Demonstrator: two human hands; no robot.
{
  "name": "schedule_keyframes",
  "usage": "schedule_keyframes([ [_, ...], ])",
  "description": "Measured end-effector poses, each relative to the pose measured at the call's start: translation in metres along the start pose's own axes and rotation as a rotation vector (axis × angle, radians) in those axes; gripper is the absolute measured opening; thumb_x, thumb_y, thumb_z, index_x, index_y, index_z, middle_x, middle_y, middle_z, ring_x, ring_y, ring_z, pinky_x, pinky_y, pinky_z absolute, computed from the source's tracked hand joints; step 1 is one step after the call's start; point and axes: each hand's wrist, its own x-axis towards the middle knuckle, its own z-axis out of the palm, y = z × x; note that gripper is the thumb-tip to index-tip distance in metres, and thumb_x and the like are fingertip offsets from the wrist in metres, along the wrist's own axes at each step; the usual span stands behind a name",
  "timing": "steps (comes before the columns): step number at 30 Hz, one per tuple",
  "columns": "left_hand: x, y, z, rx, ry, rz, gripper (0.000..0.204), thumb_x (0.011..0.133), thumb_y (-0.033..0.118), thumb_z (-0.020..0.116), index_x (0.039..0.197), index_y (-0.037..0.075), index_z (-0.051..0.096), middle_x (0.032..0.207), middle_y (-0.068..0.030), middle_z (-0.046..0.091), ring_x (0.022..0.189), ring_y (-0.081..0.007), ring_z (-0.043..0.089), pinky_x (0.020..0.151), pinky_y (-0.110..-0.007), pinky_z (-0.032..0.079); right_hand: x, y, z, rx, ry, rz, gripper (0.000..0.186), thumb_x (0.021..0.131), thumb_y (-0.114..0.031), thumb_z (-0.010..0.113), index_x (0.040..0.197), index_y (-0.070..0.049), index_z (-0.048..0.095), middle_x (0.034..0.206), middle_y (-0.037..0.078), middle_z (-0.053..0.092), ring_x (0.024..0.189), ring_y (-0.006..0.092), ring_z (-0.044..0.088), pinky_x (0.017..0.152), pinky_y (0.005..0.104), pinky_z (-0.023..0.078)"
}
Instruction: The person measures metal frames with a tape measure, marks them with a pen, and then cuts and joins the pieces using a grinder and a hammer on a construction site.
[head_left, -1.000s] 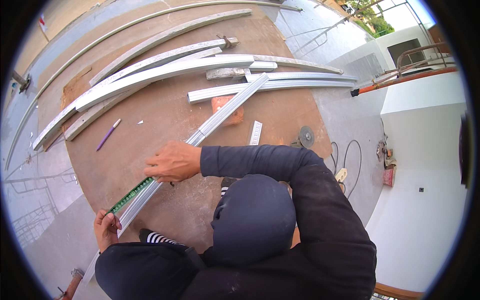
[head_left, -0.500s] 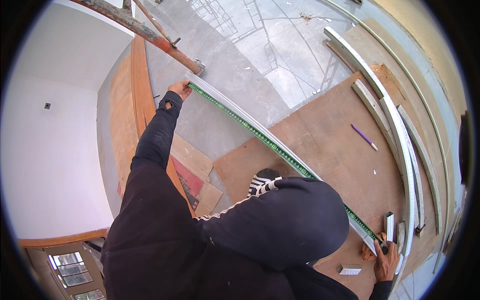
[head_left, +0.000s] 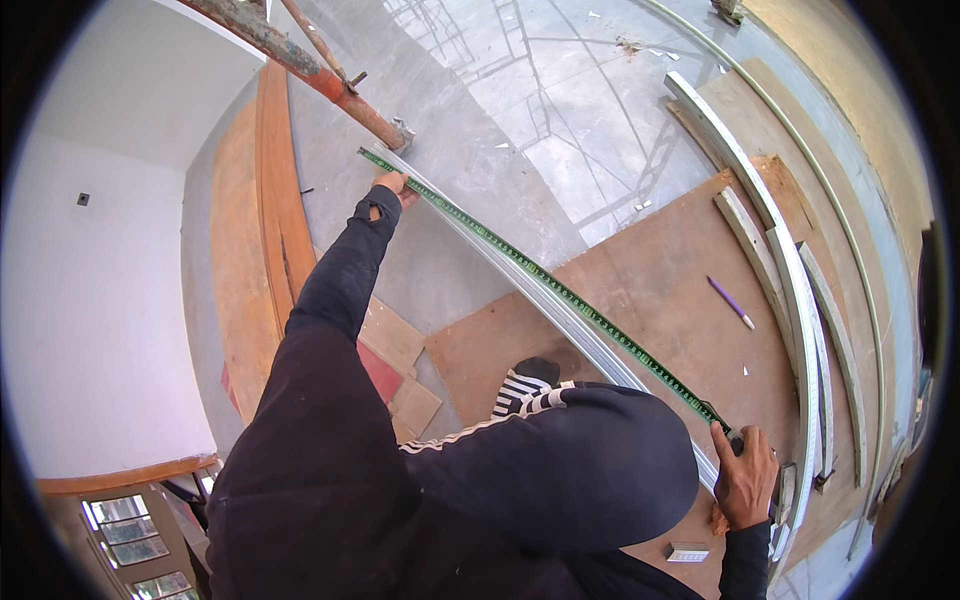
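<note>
1. Step in hand, by the look of it: measuring along the metal channel (head_left: 600, 352), green tape (head_left: 588, 312) pulled out between both hands
2. Tape place: runs roughly along the channel, at a slight angle; crosses it near its upper-left end, then sits off its marker side toward the lower right, not lined up with the edge
3. Left hand (head_left: 400, 188): by the channel's upper-left end, fingers closed, seems to pinch the tape just short of its free tip, which pokes out past the hand; fingertips partly hidden
4. Right hand (head_left: 748, 478): near the channel's lower-right end, curled round the dark tape case (head_left: 737, 443)
5. Next move likely calls for bringing the tape flat onto the channel, tip matched to its end, tape taut, then reading the length
6. Around: purple marker (head_left: 731, 302) beyond the channel, tape between them; long metal profiles (head_left: 790, 270) farther out that side; small metal offcut (head_left: 688, 552) on the body side of its lower-right end; striped sock (head_left: 525, 388) just beside it, body side
7. In the way: hooded head (head_left: 620, 470) hides part of the channel; scaffold pole (head_left: 340, 95) has its foot close by the channel's upper-left end, little room there
</note>
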Motion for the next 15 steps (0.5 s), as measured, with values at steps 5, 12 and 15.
schedule_keyframes([
  [5,0.017,0.0,-0.023,0.038,0.006,0.009,0.015,0.097,0.006,0.057,0.109,-0.002,0.059,0.101,-0.0112,0.065,0.092,-0.0265,0.066,0.086,-0.041,0.059,0.001,-0.014,0.001,0.011,0.009,-0.002,0.053,0.075,0.0,0.059,0.126,-0.015,0.065,0.088,0.015,0.049,0.079,0.0307,0.053,0.064,0.0412,0.042],
  [12,0.027,-0.003,-0.001,0.114,-0.026,-0.041,0.016,0.095,0.01,0.066,0.106,0.001,0.061,0.096,-0.0097,0.064,0.089,-0.0231,0.066,0.082,-0.036,0.06,-0.012,-0.027,0.009,0.012,0.015,0.025,0.054,0.077,-0.001,0.061,0.128,-0.017,0.064,0.093,0.015,0.052,0.082,0.0298,0.055,0.065,0.0413,0.044],
  [15,0.057,-0.028,0.021,0.132,-0.041,-0.085,0.016,0.094,0.014,0.068,0.102,0.005,0.059,0.086,-0.0063,0.06,0.075,-0.0185,0.062,0.072,-0.031,0.06,-0.024,-0.019,0.017,-0.01,0.015,0.065,0.065,0.078,-0.003,0.061,0.139,-0.025,0.056,0.089,0.01,0.05,0.079,0.0273,0.054,0.064,0.0398,0.044],
])
